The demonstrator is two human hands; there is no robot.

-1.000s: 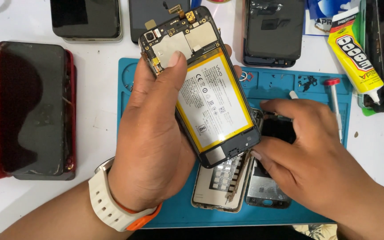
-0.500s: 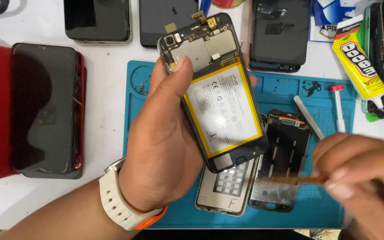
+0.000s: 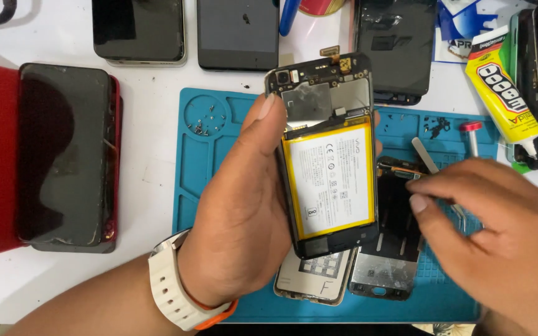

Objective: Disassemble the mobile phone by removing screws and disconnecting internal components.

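Here, an opened phone (image 3: 328, 155) with its back cover off is held above the blue work mat (image 3: 185, 186) on the white counter (image 3: 151, 93). The left hand (image 3: 244, 218) is wrapped around it, its grip clamped on the phone's edges. The phone's long axis runs almost upright in the view, tilted slightly, camera end pointing away and yellow-framed battery (image 3: 331, 180) facing up. The right hand (image 3: 493, 224) is pinched together on metal tweezers (image 3: 428, 162), just beside the phone's right edge.
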